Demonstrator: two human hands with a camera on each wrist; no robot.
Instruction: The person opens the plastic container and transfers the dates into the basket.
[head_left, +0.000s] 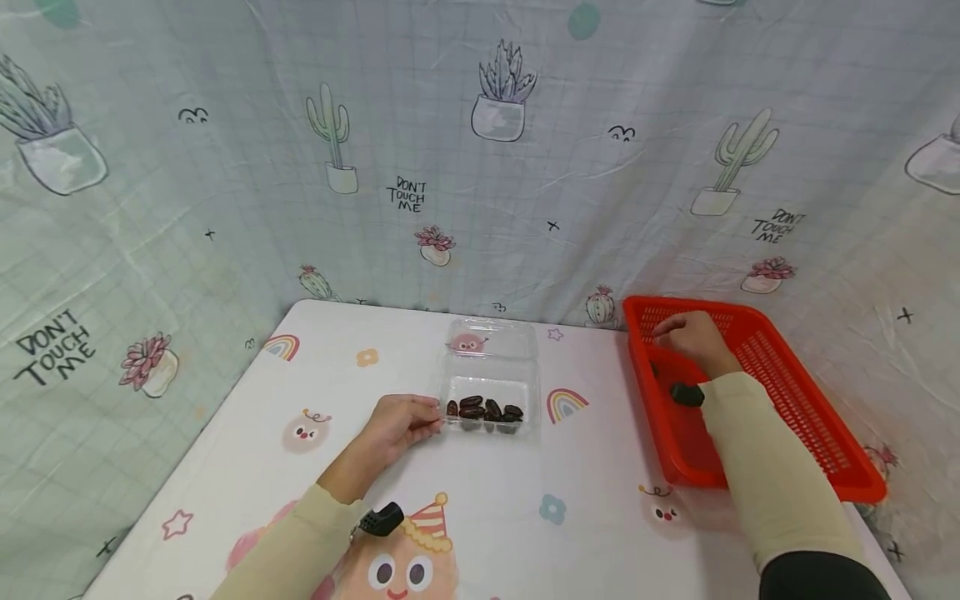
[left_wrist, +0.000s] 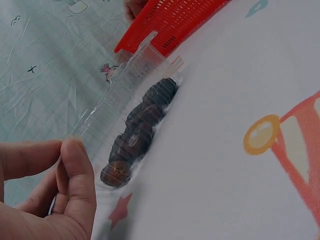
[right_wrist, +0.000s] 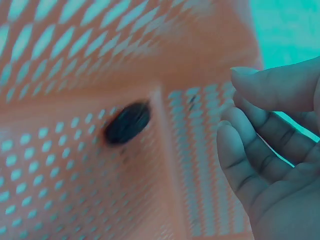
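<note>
Several oval dates [head_left: 472, 412] lie in a clear plastic box [head_left: 491, 387].

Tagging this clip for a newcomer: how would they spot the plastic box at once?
On the white table, look left of the red basket in the head view. There the left hand pinches a corner of the plastic box, its lid open. Unlike the basket, it is clear, with dark dates inside.

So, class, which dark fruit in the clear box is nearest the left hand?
In the head view, it's the leftmost fruit in the clear box, beside the left hand; the other fruits lie farther right.
</note>
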